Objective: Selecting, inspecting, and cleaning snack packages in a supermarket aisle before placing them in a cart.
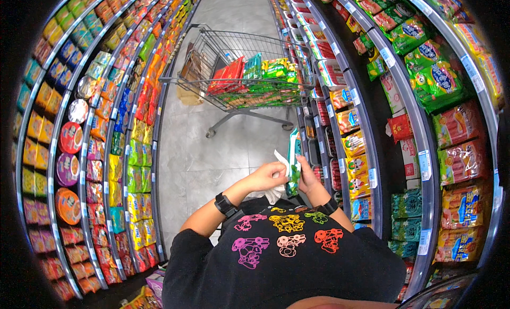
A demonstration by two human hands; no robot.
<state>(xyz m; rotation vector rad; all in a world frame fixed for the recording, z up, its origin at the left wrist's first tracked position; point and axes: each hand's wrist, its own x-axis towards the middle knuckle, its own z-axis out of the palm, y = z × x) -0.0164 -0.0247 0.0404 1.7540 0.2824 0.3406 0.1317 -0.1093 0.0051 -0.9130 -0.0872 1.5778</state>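
My left hand point(271, 175) has its fingers curled around a crumpled white cloth point(275, 194), part of which sticks up beyond the knuckles. Against the cloth stands a teal and green plastic food packet point(294, 177), seen nearly edge-on. My right hand point(307, 176) grips this packet from its right side, thumb upward. Both hands are close together in front of my chest, beside the right-hand shelves. What the packet contains cannot be made out.
A wire shopping cart point(247, 90) stands across the aisle ahead, holding red, teal and green packets. Left shelves carry instant noodle packs and bowls point(71, 137). Right shelves hold packaged sausages point(460, 161) and green bags point(436, 84). A cardboard box point(190, 97) shows beyond the cart.
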